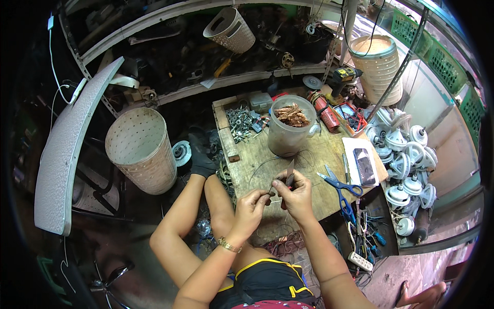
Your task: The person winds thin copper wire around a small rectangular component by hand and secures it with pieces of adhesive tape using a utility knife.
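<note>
My two hands meet over the near part of a wooden work table [242, 180]. My right hand [298, 196] is closed round the dark handle of a knife [291, 168], its pointed blade standing up past the fingers. Fingers of my left hand [250, 207] pinch a thin dark wire [256, 169], which loops over the tabletop beyond. Both sets of fingertips nearly touch, and small whitish bits stick out below them. Just past the hands stands a translucent plastic pail [285, 139] holding copper-coloured wire scraps [292, 115].
Blue-handled scissors [341, 185] and a phone [365, 166] lie on the right. Metal scraps [241, 122] fill the table's far left corner. Beyond the right edge are piled white motor-like parts [406, 170] and a power strip [359, 261]. A perforated basket [141, 149] stands left.
</note>
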The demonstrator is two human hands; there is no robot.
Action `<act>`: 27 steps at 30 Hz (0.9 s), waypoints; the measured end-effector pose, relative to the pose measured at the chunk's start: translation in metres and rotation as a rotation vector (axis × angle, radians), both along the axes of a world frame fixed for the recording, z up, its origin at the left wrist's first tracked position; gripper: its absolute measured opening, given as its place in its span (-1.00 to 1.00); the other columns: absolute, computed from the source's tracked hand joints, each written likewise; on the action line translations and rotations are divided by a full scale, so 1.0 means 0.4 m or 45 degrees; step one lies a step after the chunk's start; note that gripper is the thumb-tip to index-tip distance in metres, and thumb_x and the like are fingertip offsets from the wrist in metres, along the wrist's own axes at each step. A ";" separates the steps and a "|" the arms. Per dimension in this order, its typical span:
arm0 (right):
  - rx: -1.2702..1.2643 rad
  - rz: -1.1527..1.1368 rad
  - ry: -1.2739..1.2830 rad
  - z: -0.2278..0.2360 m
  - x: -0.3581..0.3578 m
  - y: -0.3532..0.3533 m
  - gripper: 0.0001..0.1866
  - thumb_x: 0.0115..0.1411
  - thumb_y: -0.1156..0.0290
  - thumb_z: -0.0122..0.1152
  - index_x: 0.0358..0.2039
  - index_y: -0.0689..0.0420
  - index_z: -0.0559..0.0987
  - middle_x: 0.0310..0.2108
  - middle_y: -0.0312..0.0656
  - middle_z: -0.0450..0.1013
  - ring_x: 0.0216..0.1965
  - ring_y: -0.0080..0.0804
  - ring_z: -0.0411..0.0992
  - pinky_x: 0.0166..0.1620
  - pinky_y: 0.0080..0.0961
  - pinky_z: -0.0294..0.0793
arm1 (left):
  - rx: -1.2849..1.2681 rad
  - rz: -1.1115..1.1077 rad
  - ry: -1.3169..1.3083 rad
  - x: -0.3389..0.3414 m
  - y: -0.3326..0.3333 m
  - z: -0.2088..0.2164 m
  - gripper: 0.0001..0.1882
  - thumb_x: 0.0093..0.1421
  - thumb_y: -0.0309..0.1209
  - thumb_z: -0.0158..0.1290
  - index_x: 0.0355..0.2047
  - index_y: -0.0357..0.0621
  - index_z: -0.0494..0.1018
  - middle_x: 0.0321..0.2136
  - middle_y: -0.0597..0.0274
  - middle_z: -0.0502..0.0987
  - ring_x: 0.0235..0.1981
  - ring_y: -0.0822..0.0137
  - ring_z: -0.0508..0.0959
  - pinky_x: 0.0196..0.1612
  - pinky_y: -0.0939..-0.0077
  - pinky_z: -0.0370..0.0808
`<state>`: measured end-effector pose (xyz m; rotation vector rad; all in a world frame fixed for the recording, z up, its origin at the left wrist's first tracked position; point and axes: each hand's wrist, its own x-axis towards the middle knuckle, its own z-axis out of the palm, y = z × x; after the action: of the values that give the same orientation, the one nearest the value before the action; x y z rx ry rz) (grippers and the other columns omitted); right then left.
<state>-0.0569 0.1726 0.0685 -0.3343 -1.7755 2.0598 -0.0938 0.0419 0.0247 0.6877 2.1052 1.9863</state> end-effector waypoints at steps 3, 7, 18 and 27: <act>0.205 -0.234 0.176 -0.009 -0.023 0.030 -0.93 0.08 0.56 0.20 -0.41 0.19 0.49 -0.51 -0.42 0.42 -0.50 -0.76 0.29 -0.40 -0.75 0.30 | -0.019 0.074 0.001 -0.016 0.023 -0.032 -0.90 0.11 -0.62 0.00 -0.41 -0.34 0.51 -0.54 0.17 0.51 -0.51 0.41 0.51 -0.39 0.60 0.43; 0.363 -0.420 0.305 0.004 -0.054 0.080 -0.95 0.09 0.56 0.17 -0.42 0.20 0.48 -0.52 -0.38 0.44 -0.54 -0.76 0.28 -0.45 -0.76 0.27 | -0.116 0.173 0.431 -0.058 0.042 -0.025 -0.91 0.05 -0.59 0.04 -0.42 -0.33 0.51 -0.52 0.03 0.49 -0.51 0.13 0.51 -0.40 0.43 0.41; 0.091 -0.504 0.309 -0.006 -0.060 0.137 -0.99 0.13 0.56 0.07 -0.41 0.19 0.44 -0.50 -0.22 0.50 -0.65 -0.70 0.29 -0.57 -0.76 0.27 | -0.421 0.090 0.395 0.005 -0.121 0.040 -0.89 0.10 -0.59 0.02 -0.39 -0.31 0.53 -0.65 0.16 0.46 -0.65 0.48 0.41 -0.56 0.57 0.33; 0.778 -0.467 -0.223 -0.226 -0.058 0.205 -0.88 -0.02 0.49 0.19 -0.55 0.25 0.44 -0.72 -0.24 0.34 -0.68 -0.57 0.27 -0.56 -0.55 0.25 | -0.145 -0.175 -1.005 0.044 -0.238 -0.090 -0.79 0.26 -0.43 -0.08 -0.21 -0.26 0.48 -0.64 0.46 0.34 -0.66 0.68 0.24 -0.60 0.80 0.20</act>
<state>-0.0803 0.2547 -0.0218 -0.6081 -2.1465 1.1997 -0.0761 -0.0533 -0.0113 -0.0032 1.6098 1.6550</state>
